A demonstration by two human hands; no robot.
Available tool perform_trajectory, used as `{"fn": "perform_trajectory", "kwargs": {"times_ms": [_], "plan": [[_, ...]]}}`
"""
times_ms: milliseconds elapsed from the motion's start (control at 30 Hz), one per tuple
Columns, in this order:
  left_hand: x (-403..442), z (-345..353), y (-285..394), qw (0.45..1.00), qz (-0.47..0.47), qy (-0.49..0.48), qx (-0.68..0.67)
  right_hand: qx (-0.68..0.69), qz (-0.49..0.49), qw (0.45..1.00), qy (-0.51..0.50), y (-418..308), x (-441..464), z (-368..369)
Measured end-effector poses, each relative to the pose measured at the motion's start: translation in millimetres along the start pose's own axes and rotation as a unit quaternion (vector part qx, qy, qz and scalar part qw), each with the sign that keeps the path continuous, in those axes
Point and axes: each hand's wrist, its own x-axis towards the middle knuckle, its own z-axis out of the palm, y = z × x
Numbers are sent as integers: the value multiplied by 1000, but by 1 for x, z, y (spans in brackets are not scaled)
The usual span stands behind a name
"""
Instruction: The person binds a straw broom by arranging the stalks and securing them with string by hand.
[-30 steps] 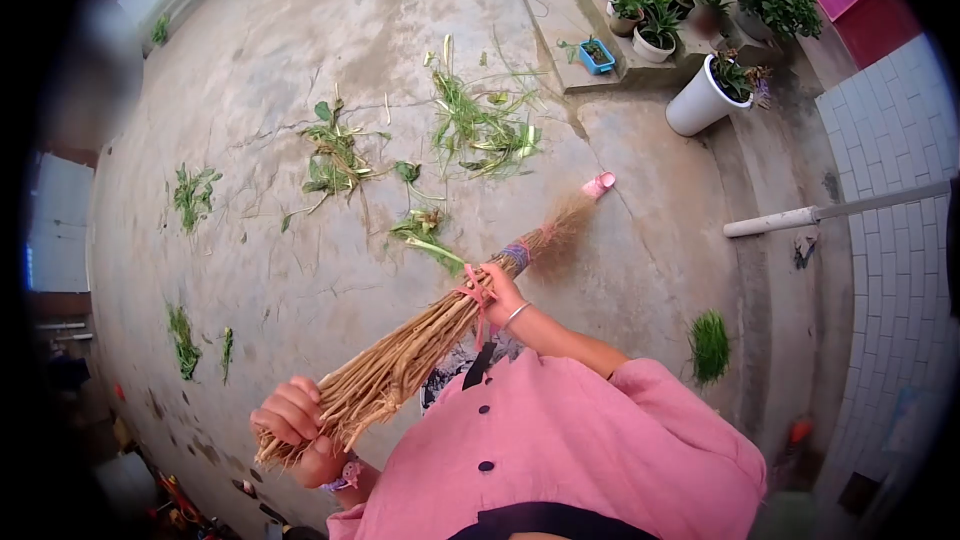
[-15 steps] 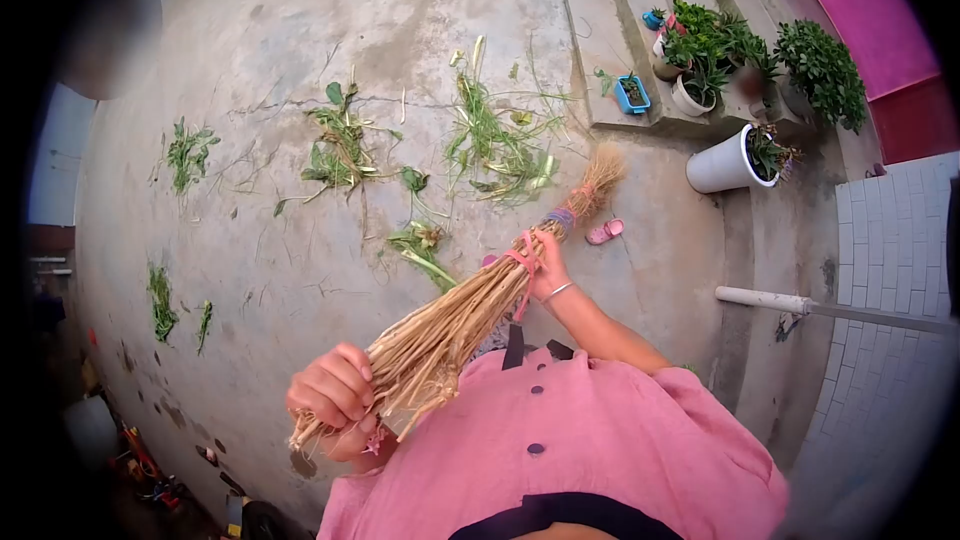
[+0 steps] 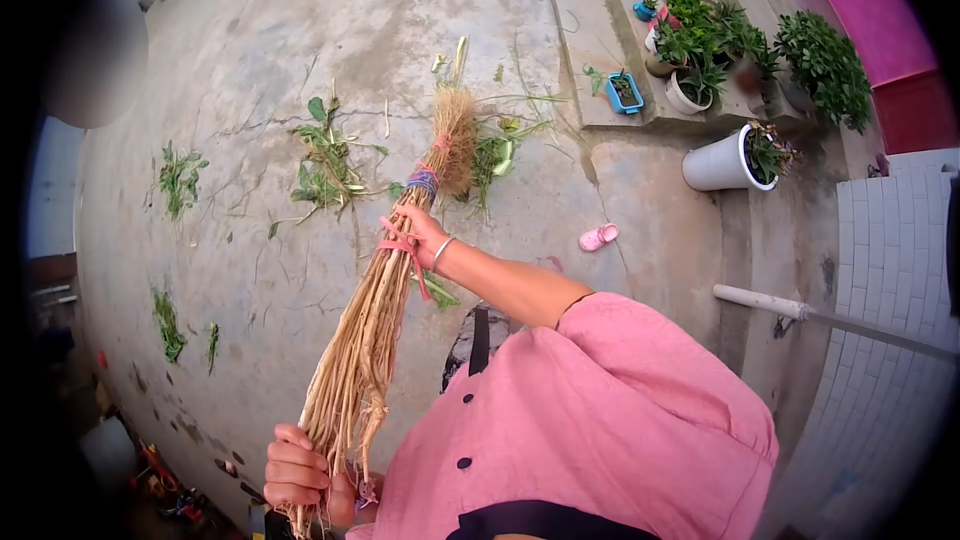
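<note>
In the head view we're gripping a broom (image 3: 360,340) slantwise over the concrete floor (image 3: 250,420). Our left hand (image 3: 297,470) is clasping the handle's root end, fingers wrapped; our right hand (image 3: 425,235) is wrapping the stalks by the pink tie (image 3: 402,242). Bristles (image 3: 455,135) are overlapping scattered greens (image 3: 490,155); floor contact, can't tell. A blue planter (image 3: 625,92) is sitting near the step's (image 3: 575,30) corner.

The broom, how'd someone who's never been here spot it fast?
Start with the big pink shirt at the bottom of the picture. Beside it, on the picture's left, the left hand and right hand hold the broom. It's the long tan stalk bundle with bushy bristles; its neighbours are scattered green plants.
</note>
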Motion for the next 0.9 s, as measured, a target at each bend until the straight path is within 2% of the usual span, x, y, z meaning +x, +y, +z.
{"fn": "perform_trajectory", "kwargs": {"times_ms": [33, 67, 133, 200, 267, 333, 400, 433, 467, 533, 567, 600, 667, 700, 833, 900], "plan": [[1, 6, 1, 999, 19, 43, 16, -8, 5, 1000, -16, 0, -4, 11], [4, 7, 3, 999, 19, 46, 18, -19, 11, 999, -33, -2, -10, 21], [11, 2, 8, 988, 107, 107, -37, -28, 6, 999, -41, -4, -21, 30], [4, -20, 12, 996, 38, 73, -36, -44, -3, 998, -42, -9, -32, 25], [15, -17, 3, 990, 37, 73, -113, -37, -11, 999, -23, -28, -66, 22], [21, -1, -11, 977, -2, 105, -184, -28, -33, 999, 5, -50, -89, 1], [26, 32, -33, 958, -41, 126, -254, -33, -48, 997, 44, -83, -98, -51], [27, 53, -44, 949, -69, 129, -280, -38, -54, 992, 108, -101, -127, -45], [27, 76, -54, 945, -100, 120, -287, -48, -54, 993, 91, -122, -122, -89], [29, 127, -69, 938, -152, 86, -300, -42, -49, 985, 162, -165, -144, -120], [32, 150, -74, 934, -175, 59, -304, -44, -53, 984, 166, -186, -150, -143], [36, 170, -77, 936, -172, 63, -302, -45, -57, 983, 172, -204, -148, -160], [40, 198, -81, 935, -200, -26, -291, -52, -33, 980, 192, -222, -145, -162], [42, 206, -80, 935, -201, -24, -291, -57, -14, 976, 212, -231, -143, -165], [49, 212, -51, 972, -146, 73, -171, -51, 24, 980, 193, -221, -80, -137], [51, 212, -30, 982, -95, 120, -111, -38, 45, 988, 140, -204, -69, -79]]}}
